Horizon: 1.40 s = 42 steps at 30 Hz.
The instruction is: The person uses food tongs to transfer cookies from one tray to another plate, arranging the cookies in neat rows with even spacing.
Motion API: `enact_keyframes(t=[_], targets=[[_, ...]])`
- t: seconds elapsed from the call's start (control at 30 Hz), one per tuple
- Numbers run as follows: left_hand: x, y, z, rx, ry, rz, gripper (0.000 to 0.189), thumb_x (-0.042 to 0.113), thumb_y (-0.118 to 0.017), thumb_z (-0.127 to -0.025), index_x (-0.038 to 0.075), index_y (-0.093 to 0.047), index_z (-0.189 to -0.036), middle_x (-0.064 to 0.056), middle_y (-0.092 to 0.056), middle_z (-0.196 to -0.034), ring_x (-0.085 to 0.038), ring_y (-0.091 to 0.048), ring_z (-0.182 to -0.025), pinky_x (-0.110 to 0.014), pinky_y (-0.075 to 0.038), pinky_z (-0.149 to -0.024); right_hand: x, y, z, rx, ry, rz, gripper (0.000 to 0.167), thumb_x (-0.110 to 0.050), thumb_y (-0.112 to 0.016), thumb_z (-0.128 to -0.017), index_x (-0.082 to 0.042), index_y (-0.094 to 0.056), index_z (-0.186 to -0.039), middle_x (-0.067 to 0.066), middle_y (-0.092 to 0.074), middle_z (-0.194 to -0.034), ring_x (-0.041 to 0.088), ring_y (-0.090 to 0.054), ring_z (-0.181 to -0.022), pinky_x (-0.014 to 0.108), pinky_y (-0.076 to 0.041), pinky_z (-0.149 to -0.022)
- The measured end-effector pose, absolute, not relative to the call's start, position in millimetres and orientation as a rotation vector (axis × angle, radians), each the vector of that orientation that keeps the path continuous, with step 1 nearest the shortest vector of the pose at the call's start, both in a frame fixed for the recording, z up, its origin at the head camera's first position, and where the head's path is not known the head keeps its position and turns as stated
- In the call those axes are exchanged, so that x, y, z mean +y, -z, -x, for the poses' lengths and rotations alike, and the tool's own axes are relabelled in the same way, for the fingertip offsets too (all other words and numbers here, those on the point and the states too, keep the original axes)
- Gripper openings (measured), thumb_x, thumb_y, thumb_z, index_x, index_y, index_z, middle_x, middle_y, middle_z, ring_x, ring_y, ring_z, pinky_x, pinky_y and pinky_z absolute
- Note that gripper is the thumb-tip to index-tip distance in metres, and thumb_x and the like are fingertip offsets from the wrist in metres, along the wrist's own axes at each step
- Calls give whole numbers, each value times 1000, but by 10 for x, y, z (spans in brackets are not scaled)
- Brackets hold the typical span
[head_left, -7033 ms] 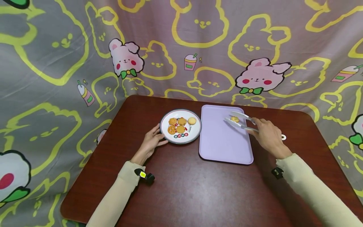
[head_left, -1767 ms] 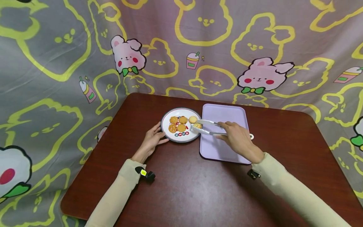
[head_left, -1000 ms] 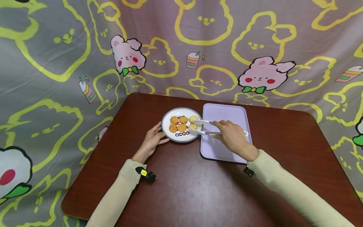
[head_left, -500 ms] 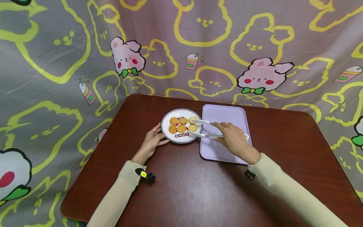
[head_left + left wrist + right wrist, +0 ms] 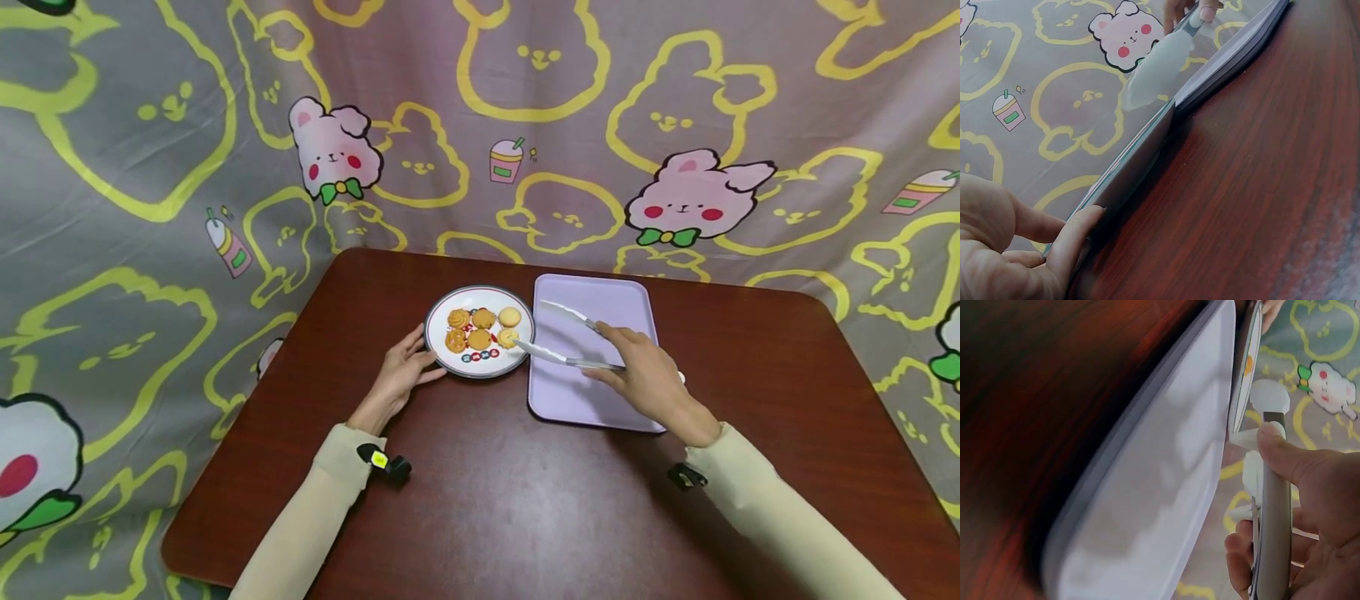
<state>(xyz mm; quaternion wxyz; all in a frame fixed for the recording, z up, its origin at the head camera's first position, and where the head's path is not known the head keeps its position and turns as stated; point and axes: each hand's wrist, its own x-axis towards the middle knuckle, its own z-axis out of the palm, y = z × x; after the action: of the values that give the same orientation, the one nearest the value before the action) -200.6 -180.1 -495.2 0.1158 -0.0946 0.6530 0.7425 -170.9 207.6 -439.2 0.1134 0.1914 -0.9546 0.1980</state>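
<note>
My left hand (image 5: 401, 371) holds the near-left rim of a round white plate (image 5: 480, 369), thumb and fingers at its edge in the left wrist view. Several round cookies (image 5: 481, 339) lie on the plate in two rows. A paler cookie (image 5: 507, 338) sits at the near right of the group. With my right hand (image 5: 652, 375) I grip metal tongs (image 5: 596, 364) with white tips, held above the tray. Their arms are spread wide with nothing between them; one tip reaches over the plate's right rim beside the paler cookie. The right wrist view shows thumb and fingers around the tongs' handles.
Right of the plate, close against it, lies a lilac rectangular tray (image 5: 570, 400) with no cookie visible on it. Both rest on a dark brown wooden table (image 5: 480, 500). A patterned curtain (image 5: 435, 83) hangs behind and to the left.
The tongs carried the pale cookie from the tray to the plate and let go of it. Just now they spread wider and drew back rightward. My left hand has stayed at the plate.
</note>
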Motion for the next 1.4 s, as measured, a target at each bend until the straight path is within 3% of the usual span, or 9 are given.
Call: enact_keyframes(t=[0.1, 0.4, 0.63, 0.87, 1.1, 1.3, 1.4], targets=[[-1798, 4951, 2007, 1919, -2174, 277, 72, -3, -48, -106, 18, -20, -168, -15, -28, -171, -32, -53, -136, -27, -67, -88, 2198, 4417, 1679, -2816, -591, -513, 82, -37, -90, -82, -6, -55, -149, 24, -66, -137, 44, -64, -123, 64, -60, -87], [-1789, 4958, 2010, 1913, -2186, 274, 72, -4, -48, -106, 17, -20, -168, -18, -28, -170, -30, -55, -132, -27, -67, -88, 2512, 4420, 1594, -2822, -616, -411, 86, -39, -91, -80, -2, -54, -149, 27, -66, -132, 37, -66, -100, 54, -59, -72], [-1787, 4982, 2016, 1915, -2180, 274, 72, -4, -48, -105, 17, -20, -168, -18, -28, -170, -31, -54, -134, -26, -67, -87, 2762, 4353, 1559, -2800, -596, -358, 88, -40, -91, -80, -1, -53, -149, 27, -65, -134, 42, -65, -106, 63, -57, -75], [-1793, 4969, 2021, 1915, -2185, 280, 72, -5, -49, -105, 15, -21, -168, -18, -29, -170, -30, -54, -133, -27, -67, -88, 3026, 4393, 1524, -2788, -579, -250, 89, -45, -89, -80, 2, -54, -147, 26, -68, -123, 44, -64, -100, 65, -53, -70], [-1806, 4949, 2016, 1923, -2182, 286, 72, -4, -48, -105, 16, -20, -168, -19, -28, -170, -31, -54, -133, -26, -67, -87, 3297, 4482, 1514, -2828, -581, -64, 84, -54, -84, -84, 0, -55, -142, 25, -67, -111, 37, -58, -86, 45, -46, -54], [-1794, 4961, 2012, 1917, -2184, 274, 72, -5, -48, -105, 15, -20, -168, -20, -28, -169, -31, -54, -132, -26, -67, -88, 3563, 4524, 1482, -2883, -568, 108, 87, -60, -77, -87, 3, -51, -142, 32, -62, -118, 49, -59, -96, 62, -49, -58], [-1793, 4963, 2016, 1915, -2190, 265, 72, -5, -48, -105, 14, -19, -168, -21, -27, -169, -31, -53, -133, -26, -67, -88, 3688, 4535, 1481, -2911, -552, 168, 90, -63, -74, -88, 3, -49, -144, 32, -60, -116, 48, -58, -94, 59, -48, -59]])
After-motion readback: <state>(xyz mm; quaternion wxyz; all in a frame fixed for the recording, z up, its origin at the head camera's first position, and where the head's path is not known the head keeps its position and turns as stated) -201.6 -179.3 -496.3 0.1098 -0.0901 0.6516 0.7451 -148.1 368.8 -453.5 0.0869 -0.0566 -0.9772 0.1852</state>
